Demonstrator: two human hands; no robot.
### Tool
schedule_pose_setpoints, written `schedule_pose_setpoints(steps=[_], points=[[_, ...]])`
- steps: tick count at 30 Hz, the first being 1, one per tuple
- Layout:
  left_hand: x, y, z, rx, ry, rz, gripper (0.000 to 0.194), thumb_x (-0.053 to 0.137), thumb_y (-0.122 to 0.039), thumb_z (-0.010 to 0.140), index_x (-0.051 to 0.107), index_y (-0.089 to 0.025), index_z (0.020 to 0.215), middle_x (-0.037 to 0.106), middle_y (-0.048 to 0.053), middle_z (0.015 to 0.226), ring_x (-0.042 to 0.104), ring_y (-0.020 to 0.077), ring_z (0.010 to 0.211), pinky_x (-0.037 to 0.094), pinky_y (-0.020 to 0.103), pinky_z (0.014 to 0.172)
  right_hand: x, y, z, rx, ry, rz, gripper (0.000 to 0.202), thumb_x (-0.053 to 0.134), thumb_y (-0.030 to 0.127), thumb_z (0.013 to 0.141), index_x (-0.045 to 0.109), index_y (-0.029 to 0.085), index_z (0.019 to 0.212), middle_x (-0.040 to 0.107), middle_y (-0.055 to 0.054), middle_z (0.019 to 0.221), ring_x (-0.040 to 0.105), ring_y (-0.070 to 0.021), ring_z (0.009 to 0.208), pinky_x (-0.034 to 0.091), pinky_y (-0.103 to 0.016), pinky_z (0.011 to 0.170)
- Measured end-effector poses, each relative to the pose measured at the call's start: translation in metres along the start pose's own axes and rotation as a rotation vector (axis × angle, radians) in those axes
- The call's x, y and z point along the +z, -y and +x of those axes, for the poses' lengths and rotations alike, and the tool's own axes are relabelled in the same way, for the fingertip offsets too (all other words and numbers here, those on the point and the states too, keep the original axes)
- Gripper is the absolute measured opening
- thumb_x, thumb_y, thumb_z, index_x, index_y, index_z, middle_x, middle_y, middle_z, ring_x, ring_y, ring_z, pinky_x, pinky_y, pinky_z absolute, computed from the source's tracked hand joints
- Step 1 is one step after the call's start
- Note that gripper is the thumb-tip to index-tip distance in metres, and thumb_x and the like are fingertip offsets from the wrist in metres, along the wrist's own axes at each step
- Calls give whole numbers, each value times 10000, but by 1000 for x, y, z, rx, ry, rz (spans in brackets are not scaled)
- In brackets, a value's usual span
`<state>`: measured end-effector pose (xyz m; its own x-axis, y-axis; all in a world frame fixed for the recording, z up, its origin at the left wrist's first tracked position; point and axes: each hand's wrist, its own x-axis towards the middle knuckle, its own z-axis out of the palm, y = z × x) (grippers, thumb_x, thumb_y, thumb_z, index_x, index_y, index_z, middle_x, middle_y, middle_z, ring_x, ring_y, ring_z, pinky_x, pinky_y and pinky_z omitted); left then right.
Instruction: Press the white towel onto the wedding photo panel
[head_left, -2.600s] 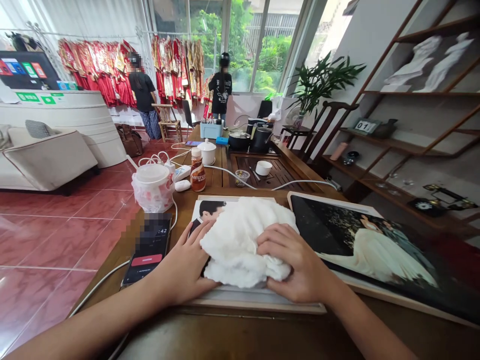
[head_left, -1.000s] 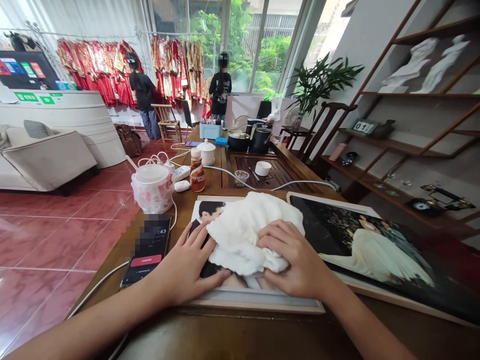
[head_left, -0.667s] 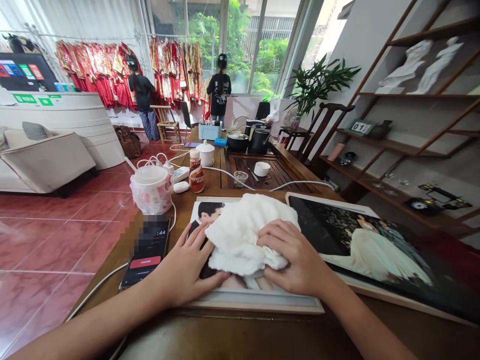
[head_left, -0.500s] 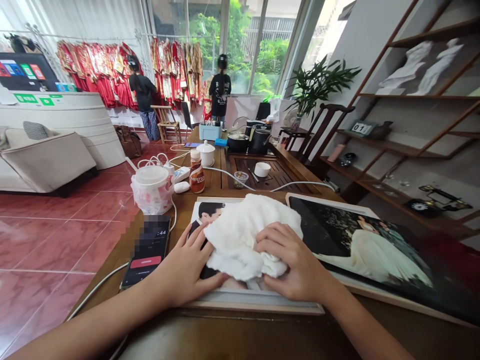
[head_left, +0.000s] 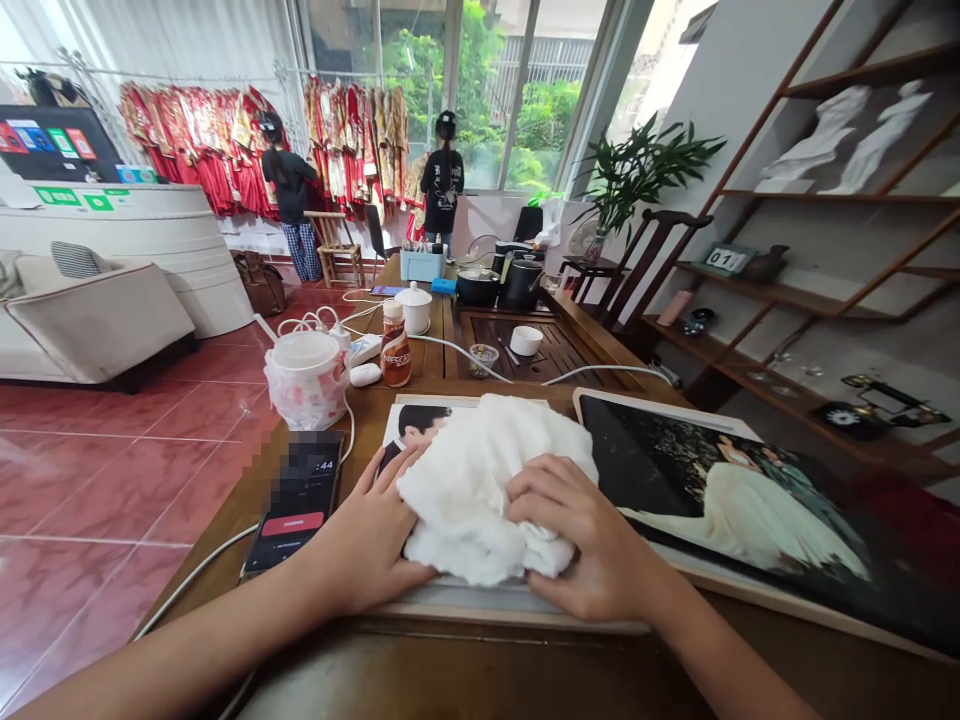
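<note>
A fluffy white cloth (head_left: 480, 480) lies bunched on a framed portrait photo (head_left: 420, 420) that rests flat on the wooden table (head_left: 420, 680). My right hand (head_left: 585, 545) presses down on the cloth's near right side, fingers curled into it. Flat on the photo's left part lies my left hand (head_left: 367, 545), its fingers spread and touching the cloth's left edge. Most of the photo is hidden under the cloth and my hands.
A larger framed wedding picture (head_left: 735, 500) lies to the right. A phone (head_left: 296, 500) with a cable sits left of the photo. Behind stand a bagged white container (head_left: 306, 375), a coffee bottle (head_left: 394, 345), a tea tray (head_left: 540, 345) and kettles. Two people stand far off by red garments.
The cloth under my right hand slid away over the photo and has now come back toward me and left, covering its lower part again. My left hand stayed in place.
</note>
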<state>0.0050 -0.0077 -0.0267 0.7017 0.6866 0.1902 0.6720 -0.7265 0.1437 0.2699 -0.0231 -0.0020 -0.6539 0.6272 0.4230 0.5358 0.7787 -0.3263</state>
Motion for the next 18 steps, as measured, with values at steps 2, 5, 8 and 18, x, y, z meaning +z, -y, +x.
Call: schedule_pose_setpoints(steps=[2,5,8,18], points=[[0,2,-1,14,1,2,816,627,-469,838,286,-197,1529,260,117,1581,181,346,1454,159,557,1172,0,3,0,-12,16,22,344,663,130,628,541,219,938,591,-35,972,499,-223,904,382,-387,835],[-1,1,-6,7,-14,2,784,605,-485,862,297,-196,1523,296,117,1566,196,346,1449,173,563,1167,1,0,0,12,-12,-35,336,670,129,640,547,217,941,599,-37,975,500,-230,922,376,-395,847],[-4,-4,-10,-19,-36,-5,705,530,-523,925,318,-195,1513,330,117,1547,230,341,1438,192,554,1163,1,-4,-1,71,-48,-116,322,665,120,651,554,210,939,600,-47,980,495,-244,944,373,-407,854],[-4,3,-11,12,9,11,786,631,-449,835,331,-178,1510,253,131,1581,176,354,1454,156,564,1171,5,12,3,6,13,-2,355,676,131,624,538,221,939,594,-26,982,504,-220,920,378,-387,853]])
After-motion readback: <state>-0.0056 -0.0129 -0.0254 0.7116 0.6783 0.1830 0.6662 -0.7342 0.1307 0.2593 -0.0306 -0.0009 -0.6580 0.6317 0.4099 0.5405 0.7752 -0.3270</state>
